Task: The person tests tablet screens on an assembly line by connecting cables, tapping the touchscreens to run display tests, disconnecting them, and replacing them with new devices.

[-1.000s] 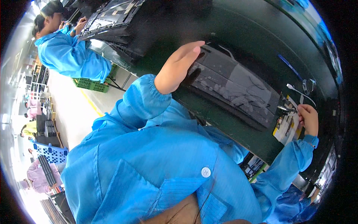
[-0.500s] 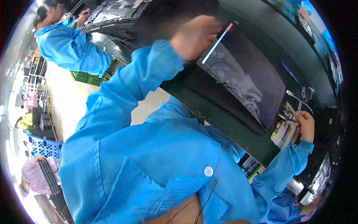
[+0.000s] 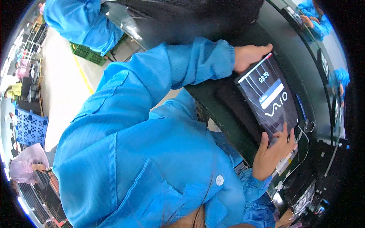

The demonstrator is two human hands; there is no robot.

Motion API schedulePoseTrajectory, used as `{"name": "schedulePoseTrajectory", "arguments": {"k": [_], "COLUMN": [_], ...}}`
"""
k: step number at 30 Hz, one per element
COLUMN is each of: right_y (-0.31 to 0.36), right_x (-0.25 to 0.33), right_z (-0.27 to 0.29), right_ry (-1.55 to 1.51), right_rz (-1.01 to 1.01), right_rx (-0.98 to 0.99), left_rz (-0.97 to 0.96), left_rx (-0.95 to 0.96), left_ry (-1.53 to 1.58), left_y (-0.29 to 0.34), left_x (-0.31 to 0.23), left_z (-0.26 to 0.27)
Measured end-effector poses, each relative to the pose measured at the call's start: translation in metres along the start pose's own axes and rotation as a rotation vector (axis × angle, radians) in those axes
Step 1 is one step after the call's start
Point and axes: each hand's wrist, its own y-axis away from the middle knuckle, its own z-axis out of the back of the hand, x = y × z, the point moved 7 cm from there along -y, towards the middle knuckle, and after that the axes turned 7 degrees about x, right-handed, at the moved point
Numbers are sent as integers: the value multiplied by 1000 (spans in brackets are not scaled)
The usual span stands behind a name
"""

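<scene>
A dark tablet (image 3: 259,89) with its screen lit, showing a clock and a white logo, is tilted at the right of the workbench. Along its upper short edge runs a thin white strip with a red end (image 3: 245,77). My left hand (image 3: 249,57) grips that upper edge, thumb stretched out along it and the other fingers mostly hidden. Fingers spread, my right hand (image 3: 270,155) touches the lower part of the screen and holds nothing. Beneath the tablet lies a dark flat pad (image 3: 235,102).
A white cable (image 3: 307,146) curls beside the tablet, near a blue pen (image 3: 301,106). Dark wrapped sheeting (image 3: 190,17) covers the far bench. Co-workers in blue sleeves (image 3: 76,26) sit at the left and far right. A green crate (image 3: 88,54) and a blue basket (image 3: 30,127) stand on the floor.
My left hand has moved right and taken hold of the tablet's upper edge. The screen, dark before, is lit. My right hand has left the cable and labels and spread over the screen.
</scene>
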Motion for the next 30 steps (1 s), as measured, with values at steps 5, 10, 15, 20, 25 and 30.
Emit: {"name": "schedulePoseTrajectory", "arguments": {"k": [5,10,15,20,25,30], "right_y": [-16,-24,-30,-27,-29,-60], "right_x": [40,56,60,70,76,60], "right_z": [-6,-4,-5,-9,-10,23], "right_ry": [-133,-132,-113,-91,-46,-135], "right_rz": [209,281,303,405,481,477], "right_rx": [53,16,9,21,130,55], "left_rz": [-26,-110,-151,-195,-177,-175], "left_rx": [60,46,50,-64,1,53], "left_ry": [-1,23,2,-96,-35,-21], "left_y": [-9,-18,-20,-16,-15,-16], "left_x": [0,-6,-8,-11,-10,-9], "left_z": [4,13,15,19,14,10]}}
